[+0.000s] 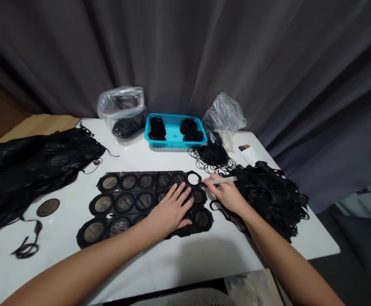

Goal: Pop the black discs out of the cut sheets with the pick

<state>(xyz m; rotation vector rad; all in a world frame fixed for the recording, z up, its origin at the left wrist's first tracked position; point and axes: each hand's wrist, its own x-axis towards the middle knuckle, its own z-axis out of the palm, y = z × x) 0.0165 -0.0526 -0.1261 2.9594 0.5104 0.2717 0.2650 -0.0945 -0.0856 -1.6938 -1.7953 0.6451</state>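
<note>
A thin black sheet with rows of moulded rings lies flat on the white table, dark film showing inside most rings. My left hand rests palm down on its right part, fingers spread, covering some rings. In my right hand is a slim white pen-like tool, its tip hidden near my fingertips. That hand is at the sheet's top right corner, beside a ring whose middle shows white tabletop. Just right of the hand is a heap of black trimmed scraps.
Behind stands a blue basket holding stacked black rings, between two clear plastic bags. Tangled thin black loops lie before it. Black sheets, a loose dark disc and a curled strip are at left.
</note>
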